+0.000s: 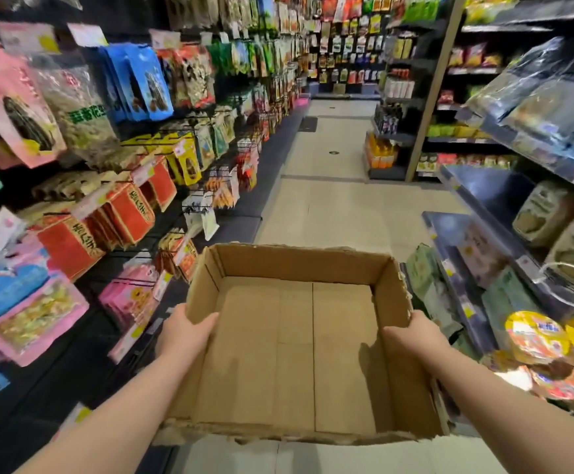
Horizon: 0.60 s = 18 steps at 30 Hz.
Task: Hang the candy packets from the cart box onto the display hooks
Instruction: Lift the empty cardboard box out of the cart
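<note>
Box (299, 340) empty, gripped at its side walls by left hand (184, 331) and right hand (412, 336); hanging judged complete, removal of box next

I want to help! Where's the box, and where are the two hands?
box (295, 354): head view, its bare inside floor.
left hand (184, 331): head view, back of hand.
right hand (415, 338): head view, back of hand.

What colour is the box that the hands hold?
The box is plain brown cardboard, seen in the head view.

Box (295, 354) btwn hung packets (135, 80) L, shelves (483, 189) R.
</note>
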### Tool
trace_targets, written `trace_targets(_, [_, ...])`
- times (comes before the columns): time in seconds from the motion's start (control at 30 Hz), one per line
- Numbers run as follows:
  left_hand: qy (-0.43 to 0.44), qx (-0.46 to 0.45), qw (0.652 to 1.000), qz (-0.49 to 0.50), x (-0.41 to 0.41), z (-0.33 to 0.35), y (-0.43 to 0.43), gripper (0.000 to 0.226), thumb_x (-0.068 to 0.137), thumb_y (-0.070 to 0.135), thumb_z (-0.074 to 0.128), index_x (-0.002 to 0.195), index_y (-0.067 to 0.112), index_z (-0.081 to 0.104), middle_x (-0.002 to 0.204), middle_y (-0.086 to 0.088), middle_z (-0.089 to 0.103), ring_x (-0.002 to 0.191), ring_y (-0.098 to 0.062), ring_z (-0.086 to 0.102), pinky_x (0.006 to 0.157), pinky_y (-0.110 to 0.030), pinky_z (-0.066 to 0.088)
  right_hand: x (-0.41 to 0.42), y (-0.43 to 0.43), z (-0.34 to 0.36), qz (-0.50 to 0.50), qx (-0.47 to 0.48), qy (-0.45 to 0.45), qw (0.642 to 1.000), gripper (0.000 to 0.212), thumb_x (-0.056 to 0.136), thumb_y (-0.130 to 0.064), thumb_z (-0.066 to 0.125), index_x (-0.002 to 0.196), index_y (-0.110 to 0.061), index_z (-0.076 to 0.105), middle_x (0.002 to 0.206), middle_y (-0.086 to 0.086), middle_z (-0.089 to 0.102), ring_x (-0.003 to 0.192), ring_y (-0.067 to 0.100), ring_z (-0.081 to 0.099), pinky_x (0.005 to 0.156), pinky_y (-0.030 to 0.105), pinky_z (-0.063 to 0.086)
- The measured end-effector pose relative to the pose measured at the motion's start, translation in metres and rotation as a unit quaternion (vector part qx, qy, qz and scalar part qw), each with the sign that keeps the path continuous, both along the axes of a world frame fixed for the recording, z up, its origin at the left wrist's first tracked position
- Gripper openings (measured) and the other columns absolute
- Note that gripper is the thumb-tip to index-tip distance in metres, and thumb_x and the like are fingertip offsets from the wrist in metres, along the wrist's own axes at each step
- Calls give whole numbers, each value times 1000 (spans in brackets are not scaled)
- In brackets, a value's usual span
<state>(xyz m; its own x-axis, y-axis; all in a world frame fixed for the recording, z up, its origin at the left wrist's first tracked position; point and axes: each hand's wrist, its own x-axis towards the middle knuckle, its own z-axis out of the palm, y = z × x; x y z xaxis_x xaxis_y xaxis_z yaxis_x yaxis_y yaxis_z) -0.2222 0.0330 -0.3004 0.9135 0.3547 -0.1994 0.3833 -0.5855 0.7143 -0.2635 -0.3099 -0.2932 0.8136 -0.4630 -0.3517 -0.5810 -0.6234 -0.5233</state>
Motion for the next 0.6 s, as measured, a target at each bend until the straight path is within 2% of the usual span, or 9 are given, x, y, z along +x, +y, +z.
trace_targets(0.1, [4,13,1000,1,41,0,-9,63,89,42,63,138,8,43,133,-15,56,119,-35,54,89,-38,44,42,-8,0,1,1,0,1000,55,88,-36,59,133,-9,42,123,12,57,109,29,57,80,32,48])
trace_targets(0.2, [17,10,1000,-1,85,-8,-13,69,88,44,64,142,10,38,137,-14,53,123,-37,51,97,-43,43,83,-13,-1,-2,10,0,1000,54,88,-35,59,133,-9,43,124,13,58,110,30,57,80,32,47])
trace_targets(0.33, [29,2,999,-14,155,-20,-15,72,86,46,65,143,11,38,138,-15,52,124,-37,50,99,-45,44,140,-15,-4,-26,5,4,1000,56,85,-37,61,131,-10,43,122,12,58,108,30,58,91,42,50])
trace_targets(0.47, [29,-6,999,-45,235,-28,-18,77,86,49,64,147,13,32,144,-14,47,129,-37,46,104,-49,42,201,-13,-9,-49,13,7,999,54,87,-35,61,131,-9,42,105,7,53,95,26,55,85,39,51])
trace_targets(0.6, [34,-2,997,-63,308,-33,-18,78,87,49,63,148,13,30,148,-13,43,133,-36,43,106,-49,40,257,-7,-10,-73,16,11,997,56,87,-34,62,132,-8,42,106,8,53,99,27,57,90,44,52])
